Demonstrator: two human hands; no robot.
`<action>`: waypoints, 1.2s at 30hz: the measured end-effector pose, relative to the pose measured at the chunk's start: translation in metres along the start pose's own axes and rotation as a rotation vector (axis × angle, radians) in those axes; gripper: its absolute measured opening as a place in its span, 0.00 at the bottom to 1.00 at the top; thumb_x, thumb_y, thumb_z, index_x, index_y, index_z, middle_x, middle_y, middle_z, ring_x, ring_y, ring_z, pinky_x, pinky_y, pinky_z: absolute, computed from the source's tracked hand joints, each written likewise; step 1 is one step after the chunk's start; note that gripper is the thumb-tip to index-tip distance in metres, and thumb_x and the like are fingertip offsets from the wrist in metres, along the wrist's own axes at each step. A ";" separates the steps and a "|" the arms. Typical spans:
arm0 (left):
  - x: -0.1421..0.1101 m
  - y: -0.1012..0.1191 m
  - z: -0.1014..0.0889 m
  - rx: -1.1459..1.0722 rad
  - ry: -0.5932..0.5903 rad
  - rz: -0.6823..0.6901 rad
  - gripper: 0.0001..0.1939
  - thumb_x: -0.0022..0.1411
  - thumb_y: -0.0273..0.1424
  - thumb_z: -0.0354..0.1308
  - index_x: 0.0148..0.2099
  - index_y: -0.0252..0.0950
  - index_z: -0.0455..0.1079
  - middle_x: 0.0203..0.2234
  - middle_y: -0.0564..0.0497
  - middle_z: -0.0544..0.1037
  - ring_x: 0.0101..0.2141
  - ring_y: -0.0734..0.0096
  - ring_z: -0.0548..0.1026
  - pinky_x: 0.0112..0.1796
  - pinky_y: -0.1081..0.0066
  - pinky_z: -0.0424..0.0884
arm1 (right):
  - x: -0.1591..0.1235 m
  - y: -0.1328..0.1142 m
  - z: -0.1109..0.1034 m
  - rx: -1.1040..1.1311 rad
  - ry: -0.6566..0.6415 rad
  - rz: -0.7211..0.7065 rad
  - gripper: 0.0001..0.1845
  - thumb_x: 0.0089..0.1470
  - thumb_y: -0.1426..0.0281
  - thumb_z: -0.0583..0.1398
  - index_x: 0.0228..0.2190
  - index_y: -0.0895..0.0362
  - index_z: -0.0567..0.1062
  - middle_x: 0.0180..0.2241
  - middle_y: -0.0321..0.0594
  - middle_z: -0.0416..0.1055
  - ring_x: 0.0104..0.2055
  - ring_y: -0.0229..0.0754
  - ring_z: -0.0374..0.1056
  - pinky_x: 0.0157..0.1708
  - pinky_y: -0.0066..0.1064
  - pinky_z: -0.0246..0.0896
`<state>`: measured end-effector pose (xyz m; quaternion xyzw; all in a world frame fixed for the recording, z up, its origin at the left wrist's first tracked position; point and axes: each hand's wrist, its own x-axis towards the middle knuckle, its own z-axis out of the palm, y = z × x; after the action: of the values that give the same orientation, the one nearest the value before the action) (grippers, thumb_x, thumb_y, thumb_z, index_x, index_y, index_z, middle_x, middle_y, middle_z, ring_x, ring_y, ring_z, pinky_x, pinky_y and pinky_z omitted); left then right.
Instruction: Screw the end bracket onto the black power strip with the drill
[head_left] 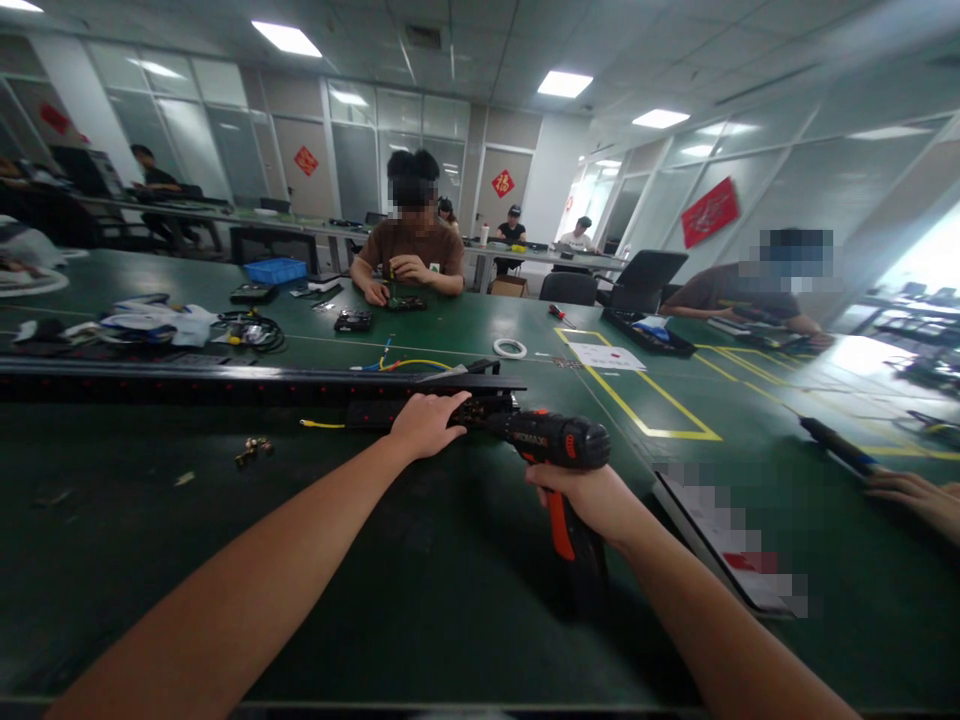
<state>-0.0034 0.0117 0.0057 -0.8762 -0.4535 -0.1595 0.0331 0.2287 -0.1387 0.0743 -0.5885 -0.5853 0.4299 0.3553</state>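
My right hand (589, 492) is wrapped round the handle of a black and orange cordless drill (555, 438). The drill lies level, its nose pointing left at the end of a long black metal rail (225, 385). At that same end my left hand (429, 425) grips the rail, fingers over the top and thumb in front, close to the drill's nose. The drill's tip and the spot it meets are hidden by my fingers and the dark parts. A yellow wire (322, 424) sticks out beside the rail, and a small heap of brass-coloured fittings (255, 450) lies in front of it.
A tablet-like panel (686, 515) lies right of the drill. At the far right, a co-worker's hand (911, 495) holds a dark screwdriver-like tool (836, 447). Across the green table (420, 620), another person works on small parts. Behind the rail are a white tape roll (510, 348) and cables (251, 330).
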 end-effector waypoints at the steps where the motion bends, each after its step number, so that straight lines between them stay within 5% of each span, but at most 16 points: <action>1: 0.000 0.000 0.000 -0.002 0.000 -0.002 0.34 0.68 0.46 0.58 0.71 0.44 0.56 0.55 0.43 0.78 0.53 0.50 0.76 0.53 0.57 0.66 | 0.000 0.001 0.000 -0.001 -0.002 -0.006 0.11 0.46 0.64 0.66 0.20 0.56 0.74 0.19 0.36 0.71 0.23 0.40 0.66 0.25 0.31 0.60; 36: -0.001 0.002 -0.003 0.021 0.001 -0.007 0.34 0.68 0.46 0.58 0.71 0.44 0.57 0.53 0.43 0.79 0.51 0.50 0.77 0.51 0.57 0.67 | 0.003 0.003 -0.003 0.051 -0.012 0.038 0.08 0.45 0.65 0.66 0.24 0.57 0.77 0.19 0.36 0.72 0.23 0.40 0.67 0.25 0.31 0.61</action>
<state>-0.0031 0.0095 0.0084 -0.8743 -0.4580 -0.1552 0.0420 0.2320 -0.1362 0.0726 -0.5876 -0.5651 0.4548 0.3585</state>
